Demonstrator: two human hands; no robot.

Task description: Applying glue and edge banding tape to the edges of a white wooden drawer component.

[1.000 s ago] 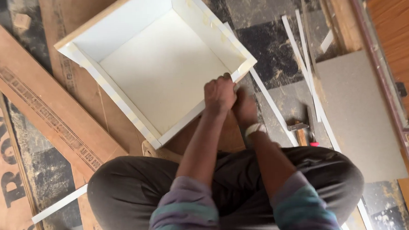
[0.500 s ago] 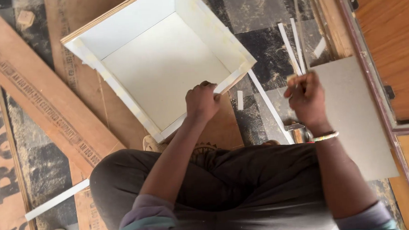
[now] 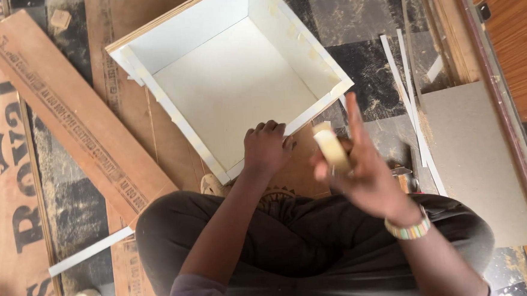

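Your left hand (image 3: 266, 148) grips the near edge of the white open-topped laminate box (image 3: 230, 77) lying on the floor. Your right hand (image 3: 361, 173), raised just right of it, pinches a small pale yellowish block (image 3: 331, 147) in its fingers, blurred.

Left hand (image 3: 265, 149) curled palm-down; right hand (image 3: 361, 173) raised, fingers spread.

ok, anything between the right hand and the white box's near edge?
Head view: no object. The right hand, raised with a pale roll, is apart from the white box; only brown board shows in the gap.
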